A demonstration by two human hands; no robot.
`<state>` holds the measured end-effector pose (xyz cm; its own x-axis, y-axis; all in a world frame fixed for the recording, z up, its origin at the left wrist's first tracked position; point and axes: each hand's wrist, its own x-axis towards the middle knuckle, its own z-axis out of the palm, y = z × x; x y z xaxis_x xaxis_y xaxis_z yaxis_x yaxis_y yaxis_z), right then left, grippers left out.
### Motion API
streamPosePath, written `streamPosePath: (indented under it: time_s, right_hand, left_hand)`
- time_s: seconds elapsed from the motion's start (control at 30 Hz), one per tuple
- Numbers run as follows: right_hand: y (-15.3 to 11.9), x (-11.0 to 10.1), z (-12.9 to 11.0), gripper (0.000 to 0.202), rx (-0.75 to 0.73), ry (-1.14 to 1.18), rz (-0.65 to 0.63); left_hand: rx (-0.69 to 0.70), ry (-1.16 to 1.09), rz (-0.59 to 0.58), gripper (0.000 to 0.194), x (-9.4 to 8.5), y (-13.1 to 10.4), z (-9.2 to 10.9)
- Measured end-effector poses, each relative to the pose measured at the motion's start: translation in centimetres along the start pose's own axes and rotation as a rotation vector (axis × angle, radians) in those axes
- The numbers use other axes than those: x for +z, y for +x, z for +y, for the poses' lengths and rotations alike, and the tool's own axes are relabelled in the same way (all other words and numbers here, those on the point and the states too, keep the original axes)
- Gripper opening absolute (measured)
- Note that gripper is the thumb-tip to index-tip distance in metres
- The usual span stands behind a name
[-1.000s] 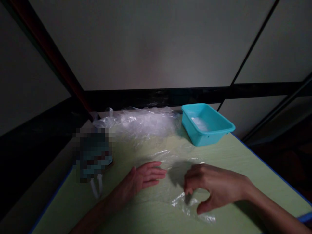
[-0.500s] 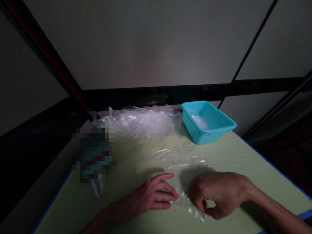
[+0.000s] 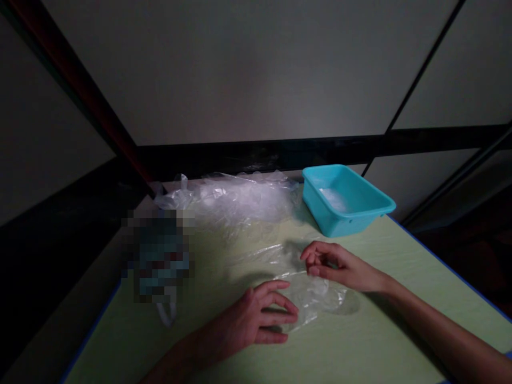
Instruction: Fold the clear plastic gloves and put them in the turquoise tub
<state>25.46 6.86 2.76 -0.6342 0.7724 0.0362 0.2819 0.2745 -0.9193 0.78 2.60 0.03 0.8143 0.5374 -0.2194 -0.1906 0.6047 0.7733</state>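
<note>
A thin, clear plastic glove (image 3: 308, 301), as it appears from its rounded lobe at the right, lies crumpled on the table before me. My left hand (image 3: 270, 314) rests at its left edge, fingers spread and fingertips on or just over the film. Above its upper edge is my right hand (image 3: 330, 264), with loosely bent fingers and the thumb a little apart from them. I see nothing between them. Another flat stretch of clear film (image 3: 260, 256) lies just beyond my left hand.
A heap of clear plastic pieces (image 3: 248, 200) lies along the back of the pale green table (image 3: 384, 330). To its right stands a turquoise basin (image 3: 344, 224) with some clear plastic inside. A blurred-out item (image 3: 162, 256) with a white strap sits at the left. Cabinet panels rise behind.
My right hand has moved up and away from the near side, its closed fingers loosening. The plastic by it now lies folded and bunched farther right. My left hand has stayed nearly still.
</note>
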Motion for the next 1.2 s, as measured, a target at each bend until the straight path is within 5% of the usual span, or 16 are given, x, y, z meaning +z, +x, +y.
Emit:
streamPosePath:
  time_s: [0.33, 0.73, 1.2]
  right_hand:
    - [-0.3, 0.2, 2.1, 0.019, -0.059, -0.422, 0.274]
    - [-0.5, -0.3, 2.0, 0.018, -0.168, -0.646, 0.270]
    - [0.1, -0.4, 2.0, 0.022, -0.244, -0.714, 0.272]
  left_hand:
    - [0.043, -0.093, -0.046, 0.061, 0.0, -0.2, -0.3]
    - [-0.066, -0.161, 0.058, 0.063, 0.7, 0.3, 0.2]
    - [0.003, -0.145, -0.007, 0.058, 0.1, 0.0, 0.2]
